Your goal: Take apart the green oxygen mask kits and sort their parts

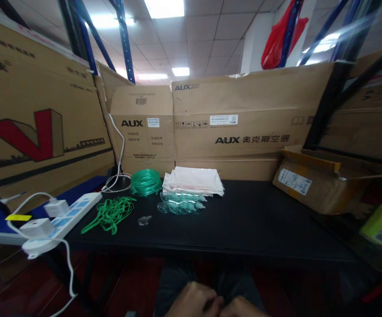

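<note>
My left hand [192, 301] and my right hand [240, 307] rest together at the bottom edge, below the front of the black table [260, 220], with fingers curled against each other and nothing visibly in them. On the table's left part lie a coil of green tubing [145, 181], loose green straps [111, 213], several clear plastic masks [181, 204], a stack of clear pink-tinted bags [194, 180] and a small clear plastic piece [144, 219]. All of these lie well ahead of both hands.
A white power strip [66, 214] with plugged adapters and cables overhangs the table's left end. Large cardboard boxes [244, 119] wall the back and left. An open cardboard box [323, 182] sits at the right. Blue shelving posts rise behind.
</note>
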